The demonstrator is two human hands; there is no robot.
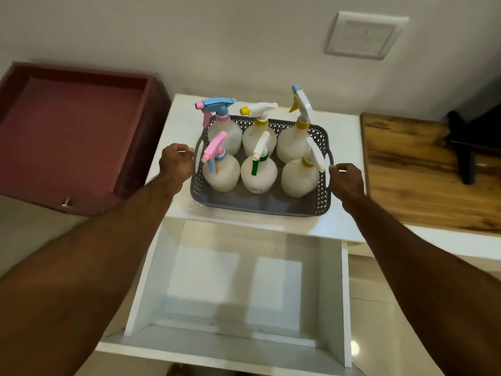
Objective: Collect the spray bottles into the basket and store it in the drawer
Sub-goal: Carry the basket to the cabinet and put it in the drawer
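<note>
a grey basket (260, 204) holding six spray bottles (259, 173) sits on the white table (179, 123) behind the open drawer (238, 289), left hand (175, 164) and right hand (347, 180) curled at its side handles (grip unclear); lift level, lower slowly.

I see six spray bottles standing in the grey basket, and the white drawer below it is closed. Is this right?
Not quite. The head view shows the white drawer pulled open. The rest holds: six spray bottles stand in the grey basket.
</note>
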